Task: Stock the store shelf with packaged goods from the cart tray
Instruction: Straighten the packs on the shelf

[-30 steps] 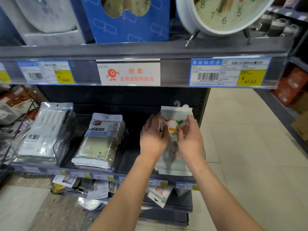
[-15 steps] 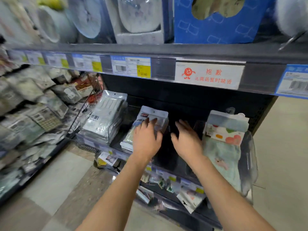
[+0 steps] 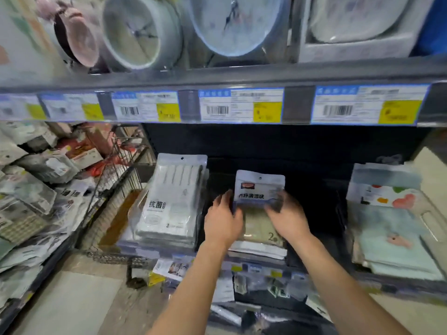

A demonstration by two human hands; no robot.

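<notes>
A stack of beige sponge-cloth packs with a white header lies in the middle of the dark shelf. My left hand touches its left edge and my right hand lies on its right side, fingers curved round the pack's edges. The image is blurred, so the grip is unclear. To the left sits a stack of white antibacterial cloth packs. At the right lies the mint towel pack with a fruit-print header.
Clocks stand on the upper shelf above a rail of price tags. A wire cart basket holding packaged goods is at the left, beside a side rack of packs. Small packs fill the shelf below.
My view swung left. Both hands left the mint towel pack, which now lies at the right, and moved left onto the beige sponge-cloth stack.
</notes>
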